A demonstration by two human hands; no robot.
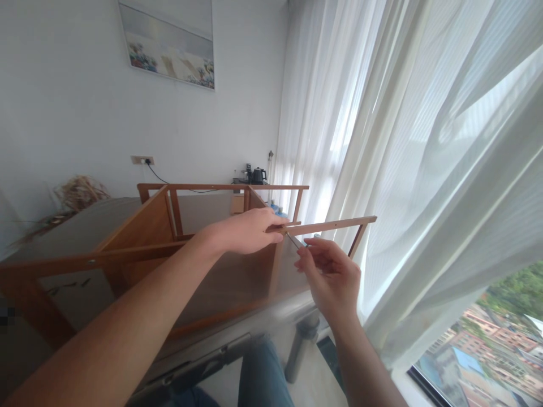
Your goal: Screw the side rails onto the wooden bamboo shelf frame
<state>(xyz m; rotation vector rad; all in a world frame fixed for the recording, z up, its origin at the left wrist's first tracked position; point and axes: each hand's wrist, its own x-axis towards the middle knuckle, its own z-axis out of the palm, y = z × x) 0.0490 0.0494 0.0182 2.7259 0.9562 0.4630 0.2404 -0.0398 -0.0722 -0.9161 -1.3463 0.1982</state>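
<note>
Wooden frame [138, 221] extends from left edge past centre; left hand [250, 230] is clamped on its top rail [331, 225]; slim metal tool [294, 241] meets rail; right hand [333, 274] pinches tool; white curtain [394, 169] hangs at right.

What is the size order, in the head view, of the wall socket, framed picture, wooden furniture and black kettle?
Wooden furniture
Framed picture
Wall socket and black kettle: too alike to rank
</note>
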